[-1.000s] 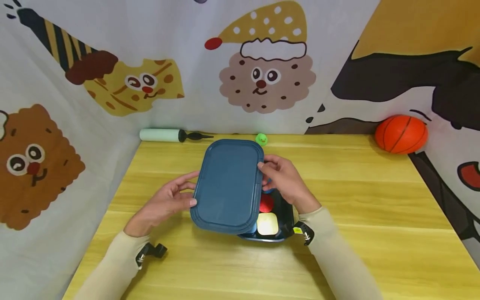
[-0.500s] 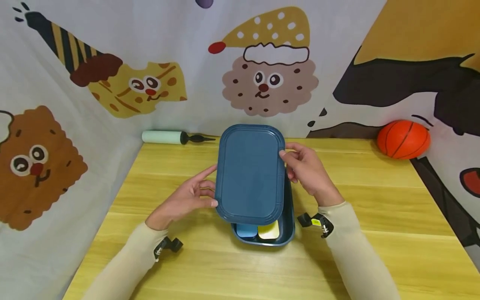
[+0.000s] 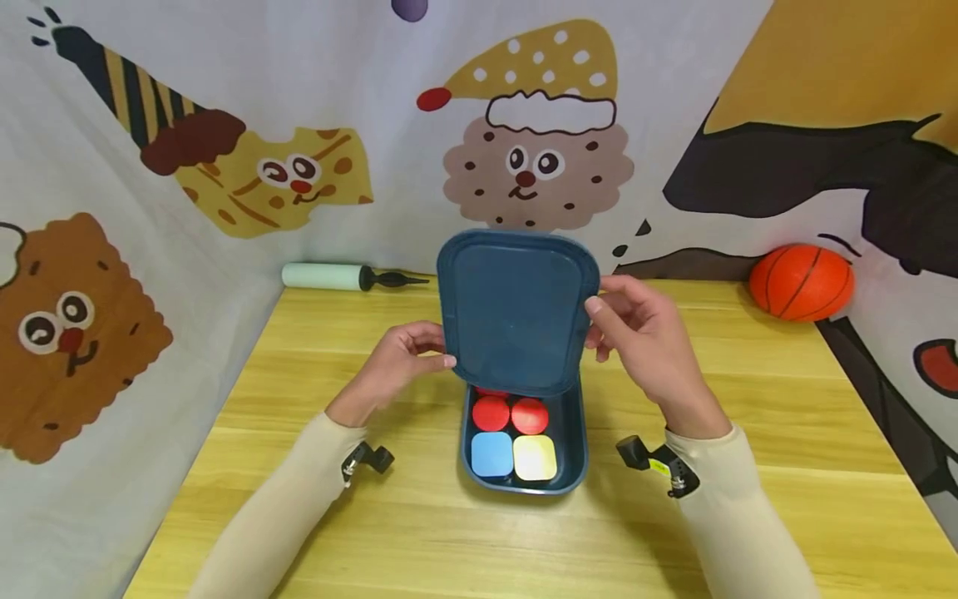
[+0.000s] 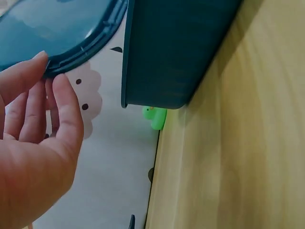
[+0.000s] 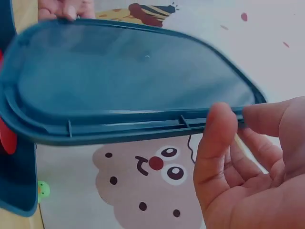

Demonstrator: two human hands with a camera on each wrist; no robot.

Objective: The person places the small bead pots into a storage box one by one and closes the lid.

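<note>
A dark blue rectangular lid (image 3: 516, 316) is held tilted up above a matching blue box (image 3: 572, 441), its ribbed rim showing in the right wrist view. My left hand (image 3: 397, 366) pinches the lid's left edge near the lower corner between thumb and fingers. On the opposite edge, higher up, my right hand (image 3: 644, 341) grips it with the thumb on the near face. Inside the box lie a blue square block (image 3: 491, 454), a yellow square block (image 3: 535, 458) and several red round pieces (image 3: 530, 416). The far part of the box is hidden behind the lid.
A mint-green hand pump (image 3: 325, 276) lies along the back left edge of the wooden table (image 3: 419, 532). At the back right sits an orange toy basketball (image 3: 802, 283). A small green duck (image 4: 155, 117) stands behind the box. Printed cloth hangs along the back and sides.
Both hands have carried the lid rightward and up, and its far edge has tilted upward. More of the box's contents now shows, and the duck has passed behind the lid in the head view.
</note>
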